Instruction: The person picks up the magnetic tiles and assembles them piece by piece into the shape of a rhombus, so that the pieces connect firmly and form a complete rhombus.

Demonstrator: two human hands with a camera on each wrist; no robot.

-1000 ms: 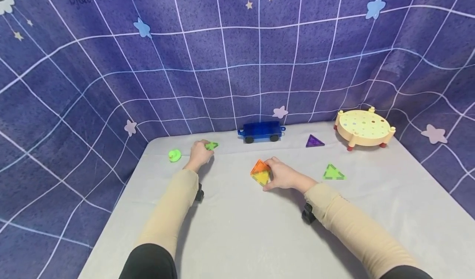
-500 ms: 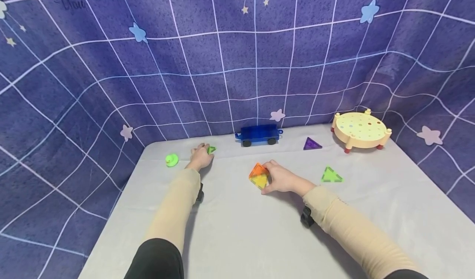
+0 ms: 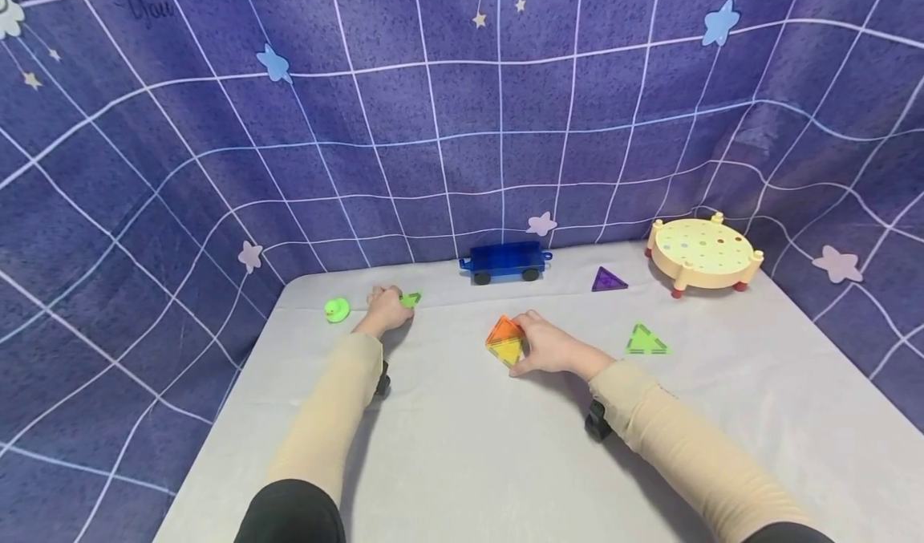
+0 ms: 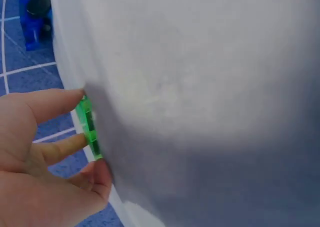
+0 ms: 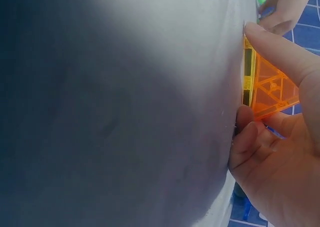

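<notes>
My left hand [image 3: 387, 309] pinches a green triangular magnetic tile [image 3: 411, 299] at the back left of the table. In the left wrist view, thumb and fingers hold the green tile's edge [image 4: 90, 122]. Near the middle, my right hand [image 3: 552, 344] holds a yellow triangular tile [image 3: 508, 352] between thumb and fingers. An orange triangular tile [image 3: 504, 330] meets the yellow one edge to edge. In the right wrist view the orange tile [image 5: 274, 87] rises at an angle from the yellow tile [image 5: 248, 77]. My palm hides part of the green tile in the head view.
A blue toy wagon [image 3: 505, 263] stands at the back by the curtain. Right of it lie a purple triangle tile [image 3: 609, 280] and a light green triangle tile [image 3: 646, 341]. A yellow pegged stool toy [image 3: 703, 256] is far right. A green duck [image 3: 336, 310] sits left.
My left hand has drawn slightly toward me with the green tile, which has shifted in the fingers. The right hand and its two tiles stay in place. The head view tilted slightly.
</notes>
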